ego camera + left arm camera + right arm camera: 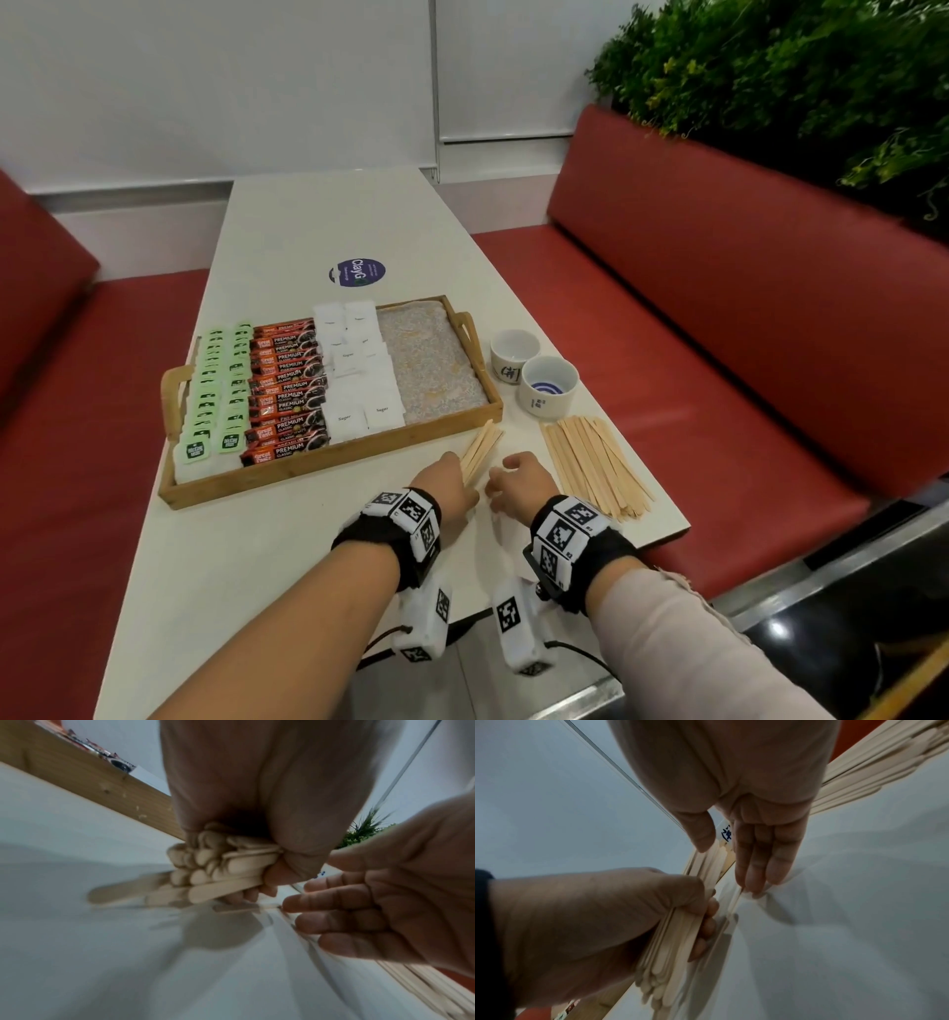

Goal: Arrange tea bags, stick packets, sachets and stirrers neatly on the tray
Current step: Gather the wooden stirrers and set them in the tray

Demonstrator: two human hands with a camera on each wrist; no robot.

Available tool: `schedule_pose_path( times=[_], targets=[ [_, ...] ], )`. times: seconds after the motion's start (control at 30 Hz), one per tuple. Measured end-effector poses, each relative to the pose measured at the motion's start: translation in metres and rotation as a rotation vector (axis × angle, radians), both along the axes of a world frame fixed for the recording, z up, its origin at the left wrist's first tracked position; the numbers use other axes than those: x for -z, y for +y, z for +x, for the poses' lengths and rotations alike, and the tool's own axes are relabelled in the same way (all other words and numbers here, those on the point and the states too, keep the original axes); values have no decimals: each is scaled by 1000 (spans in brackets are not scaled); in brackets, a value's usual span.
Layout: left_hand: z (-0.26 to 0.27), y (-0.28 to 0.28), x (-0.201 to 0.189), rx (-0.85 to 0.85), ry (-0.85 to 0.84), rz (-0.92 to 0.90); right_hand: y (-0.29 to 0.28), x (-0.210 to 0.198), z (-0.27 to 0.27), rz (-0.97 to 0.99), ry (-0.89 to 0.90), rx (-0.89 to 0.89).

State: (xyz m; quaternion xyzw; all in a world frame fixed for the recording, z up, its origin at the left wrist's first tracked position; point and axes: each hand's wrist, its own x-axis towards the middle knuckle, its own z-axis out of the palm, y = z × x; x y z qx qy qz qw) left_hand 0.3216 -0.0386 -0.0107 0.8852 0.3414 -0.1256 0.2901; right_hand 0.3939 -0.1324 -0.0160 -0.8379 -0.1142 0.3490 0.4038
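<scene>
Left hand clasps a bundle of wooden stirrers beside the tray.
Head view: left hand (452, 480) grips the stirrer bundle (480, 452) on the surface (267, 565) just before the tray (328, 462). Left wrist view: rounded stirrer ends splay below the fist. Right wrist view: right hand (754, 833), fingers straight, touches one loose stirrer (736, 898).

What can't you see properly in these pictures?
- How many stirrers the left hand grips: the head view shows only their tips past the fist, and both wrist views are blurred.
- Whether the right hand touches a loose stirrer: its fingertips are hidden in the head view and smeared in the right wrist view.
- Small print on the tea bags: too small in the head view.
- The tray in the wrist views: cut off, only its wooden edge shows.
</scene>
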Motion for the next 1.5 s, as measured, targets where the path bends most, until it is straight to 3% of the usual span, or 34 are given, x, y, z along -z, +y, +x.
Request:
schedule_pose_path(
  times=[0.3, 0.57, 0.7, 0.83, 0.97, 1.07, 1.23, 1.37, 1.43, 1.5],
  targets=[
    [-5, 4, -6, 4, -192, -127, 5, -7, -2, 72, -59, 29],
    [-15, 4, -12, -47, -738, -465, 11, -67, -22, 522, -186, 101],
    [-23, 5, -18, -89, -896, -502, 22, -86, -33, 551, -383, -44],
    [-30, 8, -17, -141, -917, -367, 27, -91, -48, 473, -529, -292],
    [-37, 11, -15, -210, -869, -241, 31, -77, -55, 368, -594, -421],
    [-35, 7, -10, -318, -836, -503, 32, -68, -61, 316, -610, -483],
    [-41, 10, -11, -393, -831, -365, 32, -71, -60, 375, -569, -475],
    [-48, 16, -2, -370, -741, -372, 26, -69, -48, 431, -449, -266],
    [-52, 18, -5, -440, -751, -362, 22, -62, -37, 252, -539, -252],
    [-56, 17, -9, -452, -747, -335, 17, -50, -31, 20, -575, -369]
  ],
)
